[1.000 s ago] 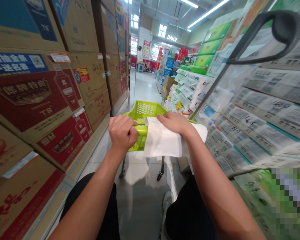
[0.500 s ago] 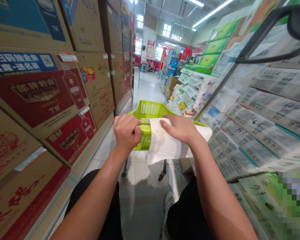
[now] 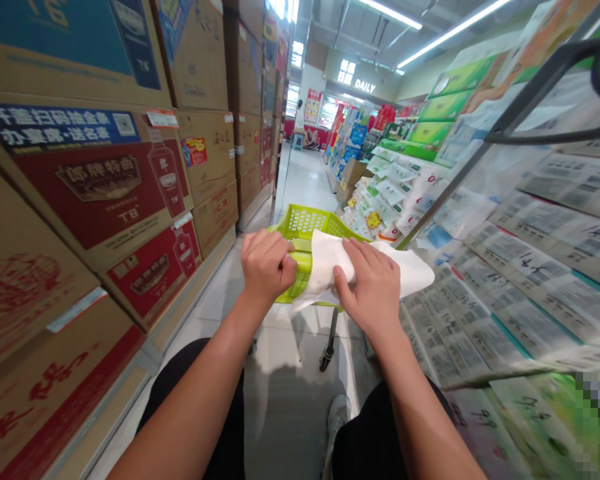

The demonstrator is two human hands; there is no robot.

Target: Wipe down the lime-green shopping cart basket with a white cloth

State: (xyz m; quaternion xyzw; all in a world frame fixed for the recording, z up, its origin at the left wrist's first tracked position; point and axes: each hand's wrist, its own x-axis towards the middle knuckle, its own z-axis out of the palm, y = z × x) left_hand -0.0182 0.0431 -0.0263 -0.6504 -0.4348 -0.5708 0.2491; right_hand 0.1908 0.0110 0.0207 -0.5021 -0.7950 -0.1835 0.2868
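Observation:
A lime green plastic basket on a wheeled stand sits in the aisle in front of me. My left hand is closed round its near rim. A white cloth is draped over the rim to the right. My right hand lies on the cloth and presses it against the basket's near side, thumb curled over the fabric and fingers stretched along it.
Stacked cardboard cartons line the left side. Shelves of packaged goods run along the right, with a dark handle bar at upper right. The tiled aisle floor leads to a "DAILY" sign.
My right hand slid from the top of the rim down and toward me, dragging the cloth along the basket's near side. The left hand kept its grip. The view shifted slightly forward.

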